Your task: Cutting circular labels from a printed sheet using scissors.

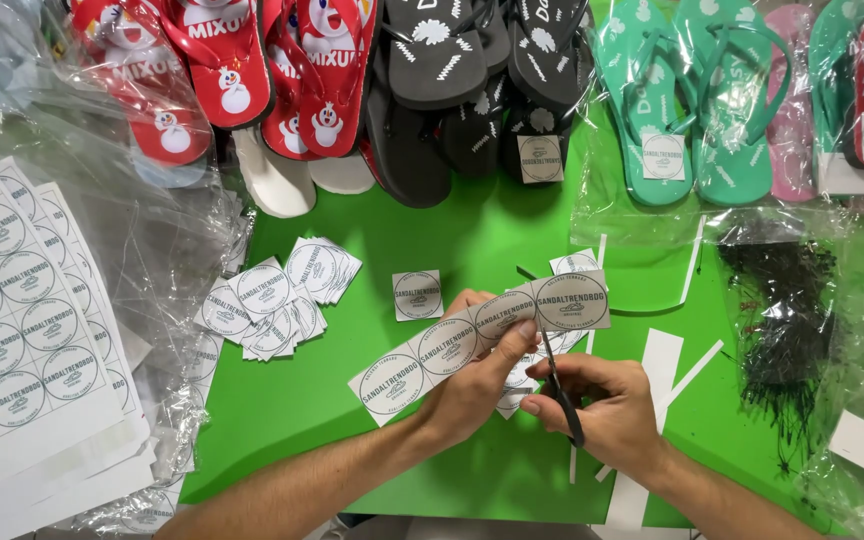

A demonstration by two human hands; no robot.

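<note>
Closest to me, my right hand (602, 405) is curled through the handles of a pair of black-handled scissors (559, 385), fingers pressed together round the grips, the blades pointing up at the strip; I judge this lets the cut fall between two printed circles. Just left of the scissors, my left hand (472, 385) pinches a white paper strip of round printed labels (482, 335) between thumb and forefinger, holding it off the table and tilted up to the right, probably to keep it taut against the blades. Under and right of the strip lie thin white paper offcuts (662, 365). Left of the strip sits a loose heap of cut square labels (277, 295), with one single cut label (418, 295) just above it. Far left of the strip are stacked uncut white label sheets (12, 330) beside crumpled clear plastic bags (152, 240). Right of it lies a bundle of black plastic tag fasteners (782, 320). All rests on a bright green tabletop (352, 420). Beyond, along the far edge, are red flip-flops (242, 70), black flip-flops (472, 80) and teal flip-flops in clear wrap (692, 100).
</note>
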